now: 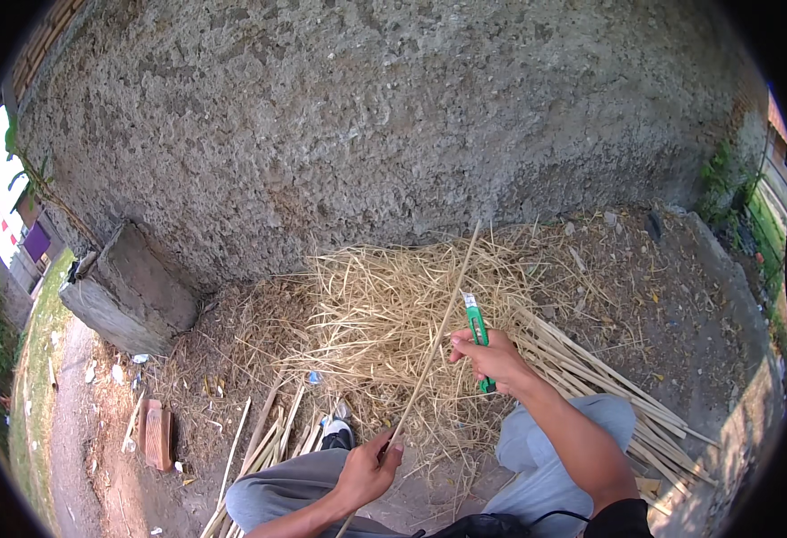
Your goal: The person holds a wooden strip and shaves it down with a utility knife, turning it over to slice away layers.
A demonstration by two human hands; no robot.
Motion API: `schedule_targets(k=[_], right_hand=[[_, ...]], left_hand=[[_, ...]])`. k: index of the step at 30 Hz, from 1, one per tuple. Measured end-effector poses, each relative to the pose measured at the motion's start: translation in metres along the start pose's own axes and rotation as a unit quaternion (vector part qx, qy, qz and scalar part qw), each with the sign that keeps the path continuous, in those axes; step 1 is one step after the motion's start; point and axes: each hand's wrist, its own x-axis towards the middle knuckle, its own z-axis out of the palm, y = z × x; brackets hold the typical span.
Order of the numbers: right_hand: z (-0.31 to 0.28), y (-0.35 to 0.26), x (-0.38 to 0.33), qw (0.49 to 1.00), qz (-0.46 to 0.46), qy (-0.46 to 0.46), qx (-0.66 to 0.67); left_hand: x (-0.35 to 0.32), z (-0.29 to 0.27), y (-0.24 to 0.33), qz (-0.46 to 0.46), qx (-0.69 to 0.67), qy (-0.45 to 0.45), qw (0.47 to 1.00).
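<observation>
- Rough wall (393, 134) behind a straw pile (371, 314)
- Left hand (371, 472) closed around the lower part of a stick (437, 341), which slants across the straw
- Right hand (498, 361) clamped on a green knife (477, 325), near the stick

- The legs are covered by loose grey trousers (290, 489), by whose soft cloth broad creases are formed around the knees.
- The right upper arm is covered by a black sleeve (620, 520); the forearm below it is left bare.
- The left hand (368, 468) and right hand (494, 359) are left bare.
- One foot is covered by a black-and-white shoe (337, 436), partly hidden.
- At the lap, a thin black cord (559, 514) is seen, curved beside dark fabric (485, 526).
</observation>
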Motion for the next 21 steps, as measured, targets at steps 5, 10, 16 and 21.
schedule_targets(k=[5,10,16,21], right_hand=[[-0.002,0.005,0.003,0.999,0.014,-0.037,0.028],[-0.002,0.007,0.002,0.998,0.01,-0.044,0.04],[0.003,0.01,0.006,0.999,-0.002,0.005,0.053],[0.004,0.011,0.003,0.997,-0.011,0.064,0.034]], left_hand=[[-0.001,-0.005,0.009,-0.008,0.037,-0.007,0.999],[0.0,-0.004,0.011,-0.001,0.046,-0.014,0.999],[-0.003,-0.005,0.02,0.002,0.076,-0.063,0.995],[-0.003,-0.002,0.015,0.063,0.085,-0.037,0.994]])
